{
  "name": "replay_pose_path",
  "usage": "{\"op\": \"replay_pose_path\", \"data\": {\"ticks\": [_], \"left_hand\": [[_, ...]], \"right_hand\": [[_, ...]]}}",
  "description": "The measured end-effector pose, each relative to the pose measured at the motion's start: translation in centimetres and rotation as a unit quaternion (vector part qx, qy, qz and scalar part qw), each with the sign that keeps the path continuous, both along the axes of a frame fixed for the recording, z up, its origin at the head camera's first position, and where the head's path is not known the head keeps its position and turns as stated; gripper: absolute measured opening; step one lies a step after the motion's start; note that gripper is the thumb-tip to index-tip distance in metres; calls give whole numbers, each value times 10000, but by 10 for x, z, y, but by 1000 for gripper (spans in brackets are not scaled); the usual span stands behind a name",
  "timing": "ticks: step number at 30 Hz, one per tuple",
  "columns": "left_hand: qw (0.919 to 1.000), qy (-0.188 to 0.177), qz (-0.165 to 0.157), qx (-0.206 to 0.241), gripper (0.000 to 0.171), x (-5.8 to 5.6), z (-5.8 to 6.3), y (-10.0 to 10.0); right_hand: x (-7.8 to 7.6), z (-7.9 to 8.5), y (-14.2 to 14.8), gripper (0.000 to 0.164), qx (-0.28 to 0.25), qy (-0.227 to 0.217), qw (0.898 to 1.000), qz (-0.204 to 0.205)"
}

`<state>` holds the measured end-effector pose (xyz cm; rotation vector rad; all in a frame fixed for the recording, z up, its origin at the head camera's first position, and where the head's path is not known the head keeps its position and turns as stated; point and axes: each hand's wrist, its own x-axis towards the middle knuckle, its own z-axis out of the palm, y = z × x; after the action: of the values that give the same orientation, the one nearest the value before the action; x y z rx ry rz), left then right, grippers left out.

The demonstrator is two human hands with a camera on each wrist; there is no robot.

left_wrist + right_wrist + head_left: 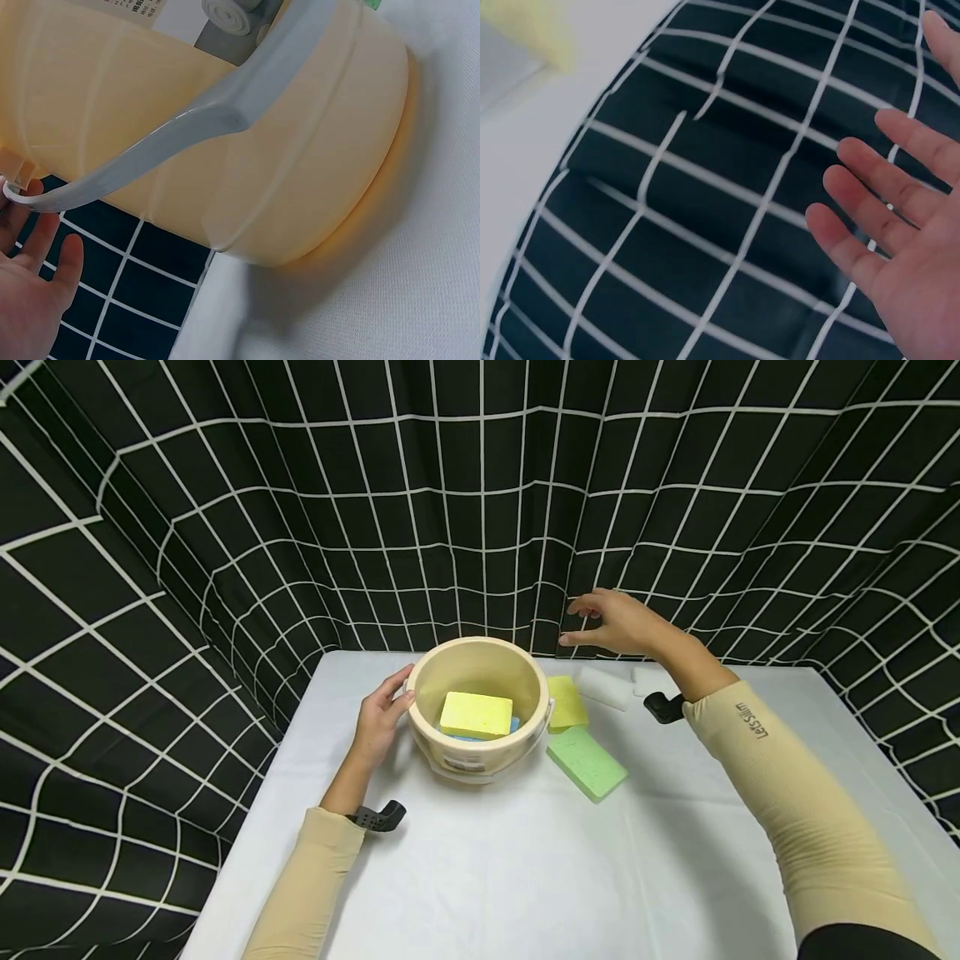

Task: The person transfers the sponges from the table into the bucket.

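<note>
While the left hand (377, 718) rests at the side of the cream bucket (480, 668), the head view shows its thumb and fingers extended against the outer rim. Inside the bucket a yellow sponge (476, 716) lies on something blue (515, 724), covering most of it. The right hand (611, 622) is raised near the foot of the black grid curtain (480, 527), thumb apart from loosely bent fingers, holding nothing. On the white tablecloth (480, 877), right of the bucket, a second yellow sponge (566, 703) is partly masked by the bucket's rim; a green sponge (587, 763) lies in front of it and a white roll (603, 687) just beside it. Further right, a white piece (651, 679) is partly blocked by the right forearm. A black wrist mount (382, 817) sits on the left wrist.

In the left wrist view, the grey handle (217, 112) slants across the bucket's wall and hides part of a printed label (225, 19). The left hand's visible fingers are spread near the handle's end; some tips are hidden behind it.

In the right wrist view, the right hand's fingers are spread before the curtain. A yellow patch at the upper left is too blurred to identify.
</note>
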<state>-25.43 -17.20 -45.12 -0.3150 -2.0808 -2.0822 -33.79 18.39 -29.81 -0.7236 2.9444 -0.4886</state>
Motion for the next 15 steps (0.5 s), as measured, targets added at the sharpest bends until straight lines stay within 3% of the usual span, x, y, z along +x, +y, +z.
{"op": "replay_pose_path", "data": {"ticks": [15], "left_hand": [[10000, 22, 36, 55, 46, -1, 1, 0]], "right_hand": [[-21, -26, 58, 68, 148, -414, 9952, -871]]}}
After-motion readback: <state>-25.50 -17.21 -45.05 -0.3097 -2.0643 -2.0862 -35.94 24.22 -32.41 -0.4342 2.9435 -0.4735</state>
